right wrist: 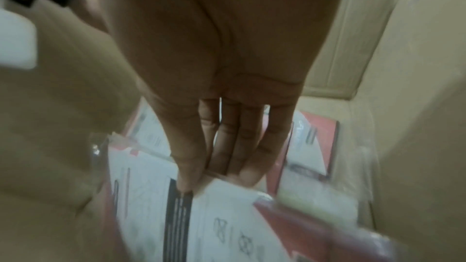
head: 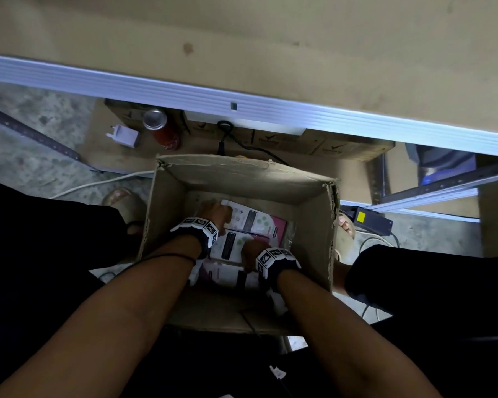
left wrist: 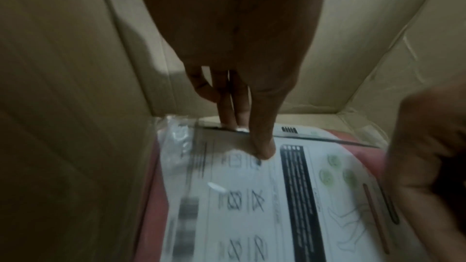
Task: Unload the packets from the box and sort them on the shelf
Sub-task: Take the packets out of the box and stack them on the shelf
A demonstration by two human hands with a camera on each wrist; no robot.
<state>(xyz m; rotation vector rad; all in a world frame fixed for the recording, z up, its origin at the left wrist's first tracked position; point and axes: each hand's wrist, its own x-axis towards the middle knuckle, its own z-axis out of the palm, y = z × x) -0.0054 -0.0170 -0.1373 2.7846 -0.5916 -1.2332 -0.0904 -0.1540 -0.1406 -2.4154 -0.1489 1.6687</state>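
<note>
Left hand (left wrist: 234,63) pinching packet (left wrist: 264,196) edge

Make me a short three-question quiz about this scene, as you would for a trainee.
1. True or false: both hands are inside the cardboard box.
2. Which stands on the low board beyond the box: A) a red can, B) a glass jar, C) a kettle?
3. What do the left hand and right hand touch?

Key
1. True.
2. A, the red can, beside a white plug adapter.
3. The packets, white and pink in clear wrap; each hand's thumb and fingers are at a packet's edge.
</note>
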